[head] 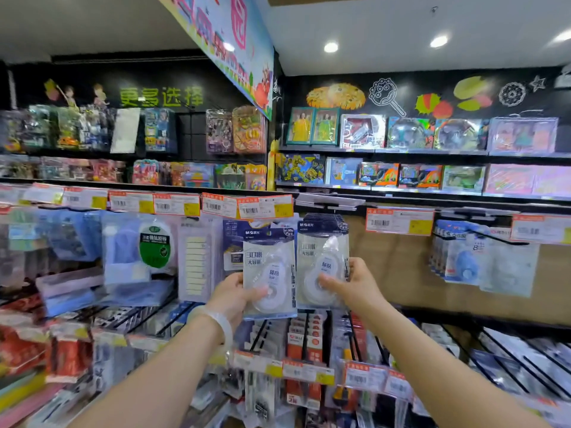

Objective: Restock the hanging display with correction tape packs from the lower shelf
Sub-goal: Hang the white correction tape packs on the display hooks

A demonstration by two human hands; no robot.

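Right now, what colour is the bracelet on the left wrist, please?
The bracelet is translucent white, head view.

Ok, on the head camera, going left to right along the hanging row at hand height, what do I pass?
Green-labelled tape pack → pack of cream strips → left hand → correction tape pack it holds → correction tape pack in the right hand → right hand → blue packs on the far peg.

The packs [269,273] are clear with white tape wheels and dark blue tops. The price tags [265,207] are white, orange and yellow.
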